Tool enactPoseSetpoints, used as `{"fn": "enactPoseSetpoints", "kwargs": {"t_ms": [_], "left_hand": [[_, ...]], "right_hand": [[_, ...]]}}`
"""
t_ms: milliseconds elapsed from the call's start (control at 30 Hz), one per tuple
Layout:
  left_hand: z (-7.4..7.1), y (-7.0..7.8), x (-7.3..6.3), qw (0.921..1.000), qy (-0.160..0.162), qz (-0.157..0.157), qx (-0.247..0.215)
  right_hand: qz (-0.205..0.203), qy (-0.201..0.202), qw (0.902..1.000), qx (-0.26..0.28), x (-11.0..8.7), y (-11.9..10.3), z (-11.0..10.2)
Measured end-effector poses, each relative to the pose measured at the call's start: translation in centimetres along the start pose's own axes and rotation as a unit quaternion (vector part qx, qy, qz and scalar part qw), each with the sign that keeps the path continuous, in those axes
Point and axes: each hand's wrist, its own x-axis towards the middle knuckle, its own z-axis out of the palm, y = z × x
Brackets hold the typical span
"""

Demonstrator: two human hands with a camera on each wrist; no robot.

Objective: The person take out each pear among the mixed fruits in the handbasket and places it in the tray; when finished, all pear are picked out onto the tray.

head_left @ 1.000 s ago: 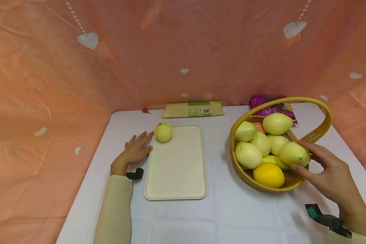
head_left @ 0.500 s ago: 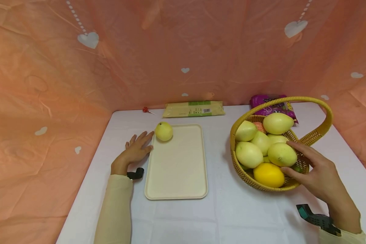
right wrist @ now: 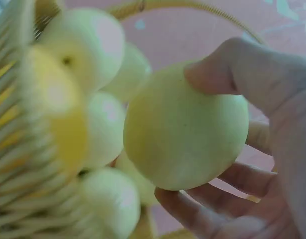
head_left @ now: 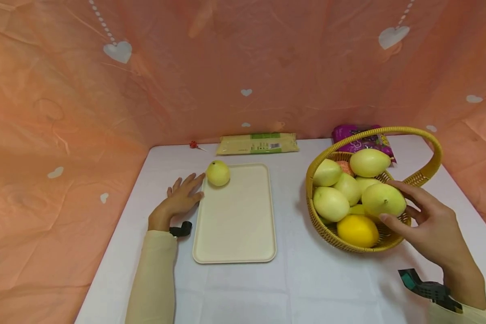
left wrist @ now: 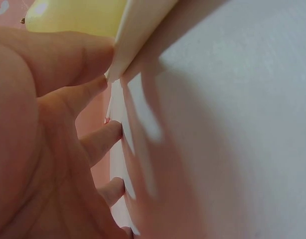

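In the head view my right hand (head_left: 429, 222) holds a pale yellow-green pear (head_left: 384, 200) at the right side of the wicker basket (head_left: 328, 236). Thumb and fingers curl around this pear (right wrist: 185, 127) in the right wrist view, with other fruit close beside it. Several similar pears (head_left: 330, 204) and a deeper yellow fruit (head_left: 357, 231) fill the basket. My left hand (head_left: 179, 198) lies with spread fingers, its thumb and index finger touching the left edge of the cream tray (head_left: 235, 225). One pear (head_left: 218, 173) sits in the tray's far left corner.
An arched handle (head_left: 436, 153) rises over the basket. Behind it lies a purple packet (head_left: 360, 135). A long beige packet (head_left: 257, 144) and a red lollipop (head_left: 193, 145) lie along the table's back edge, before an orange cloth backdrop (head_left: 243, 67).
My right hand first shifted left over the basket with the pear, then came slightly back right, and the pear looks a little higher. My left hand stays at the tray edge.
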Motion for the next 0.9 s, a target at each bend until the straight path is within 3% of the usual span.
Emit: {"fn": "enactPoseSetpoints", "kwargs": {"t_ms": [300,467,567,733,900], "left_hand": [[0.0,0.0,0.4,1.0,-0.001,0.001,0.002],[0.0,0.0,0.5,0.9999,-0.002,0.011,-0.001],[0.0,-0.1,0.4,1.0,-0.002,0.01,-0.001],[0.1,-0.3,0.3,1.0,0.0,0.007,0.001],[0.1,-0.4,0.1,1.0,0.0,0.0,0.0]], "right_hand": [[-0.103,-0.019,0.9939,0.036,2.5,-4.5,-0.9],[-0.141,-0.04,0.9752,0.166,4.0,-6.2,-0.2],[-0.152,-0.051,0.96,0.23,4.9,-7.1,0.7],[-0.143,-0.067,0.9457,0.284,6.1,-8.8,2.8],[-0.123,-0.082,0.949,0.279,7.1,-10.8,5.0]]}}
